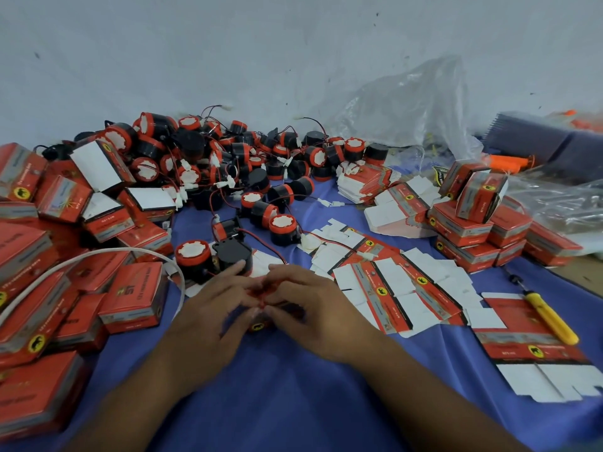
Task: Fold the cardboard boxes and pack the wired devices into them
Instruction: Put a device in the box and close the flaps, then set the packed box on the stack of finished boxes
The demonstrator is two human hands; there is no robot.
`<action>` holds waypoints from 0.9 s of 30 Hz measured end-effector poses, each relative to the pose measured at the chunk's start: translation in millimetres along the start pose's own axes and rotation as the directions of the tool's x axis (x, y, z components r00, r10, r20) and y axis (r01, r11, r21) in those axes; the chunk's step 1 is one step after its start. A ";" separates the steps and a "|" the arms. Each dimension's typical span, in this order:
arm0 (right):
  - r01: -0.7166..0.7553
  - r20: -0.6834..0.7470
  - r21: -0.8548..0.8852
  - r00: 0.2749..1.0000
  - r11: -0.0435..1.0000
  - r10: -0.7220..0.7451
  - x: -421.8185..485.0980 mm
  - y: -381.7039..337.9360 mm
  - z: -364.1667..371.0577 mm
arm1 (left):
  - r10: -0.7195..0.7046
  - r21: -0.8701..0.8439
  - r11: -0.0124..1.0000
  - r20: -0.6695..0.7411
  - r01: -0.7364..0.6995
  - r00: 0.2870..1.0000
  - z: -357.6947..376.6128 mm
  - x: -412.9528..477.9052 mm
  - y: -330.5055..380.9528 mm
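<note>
Here, the fingertips of both hands meet on a small red cardboard box (259, 322) low in the middle of the view. The left hand (208, 311) has its fingers bent over the top of the box and its thumb against the near side. The right hand (316, 308) curls its fingers more tightly round the other end. Most of the box is hidden under the fingers; only red slivers and a yellow round logo show, so I cannot tell how far it is folded.

Just beyond the left fingertips lies the nearest device (195, 259), a black drum with a red rim and white face, trailing red and black wire. Right of the hands, flat box blanks (385, 288) fan out, overlapping one another. A yellow-handled screwdriver (549, 318) rests across one blank at the far right. Folded boxes (133, 296) crowd the left side, with a white cable (98, 252) looping over them, and more are stacked at the right.

Everything lies on a blue cloth (293, 393). At the back a heap of wired devices (228, 158) is piled against a pale, speckled wall (228, 53), with a crumpled clear plastic bag (408, 106) beside the heap
</note>
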State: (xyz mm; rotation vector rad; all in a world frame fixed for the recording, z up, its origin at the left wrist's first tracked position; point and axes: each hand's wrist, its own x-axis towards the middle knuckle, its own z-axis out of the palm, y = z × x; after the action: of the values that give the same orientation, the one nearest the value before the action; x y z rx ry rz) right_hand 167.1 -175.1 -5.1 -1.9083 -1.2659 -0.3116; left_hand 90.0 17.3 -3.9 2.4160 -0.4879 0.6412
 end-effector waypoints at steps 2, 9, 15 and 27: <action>0.025 0.049 -0.040 0.999 0.999 -0.023 0.4 -1.5 -1.7 | 0.016 0.067 0.998 0.040 -0.018 0.999 2.0 0.6 2.9; 0.063 0.115 -0.151 0.992 0.986 -0.046 0.1 -3.6 -3.9 | 0.040 0.018 0.999 0.101 -0.042 0.994 -3.6 1.2 -1.1; 0.080 0.084 -0.143 0.994 0.986 -0.069 1.3 -7.5 -5.7 | -0.021 -0.044 0.999 0.103 0.025 0.994 7.1 -7.1 -16.5; 0.073 -0.252 -0.320 0.955 0.945 -0.159 4.4 -15.8 -87.1 | -0.445 -0.285 0.868 -0.084 0.407 0.892 1.9 -6.7 -23.8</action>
State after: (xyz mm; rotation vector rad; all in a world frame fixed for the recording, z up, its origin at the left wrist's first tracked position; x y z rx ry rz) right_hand 174.6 -233.4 61.2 -1.9625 -1.1963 -0.8520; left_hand 96.4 35.5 -19.5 2.1060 0.0343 0.5150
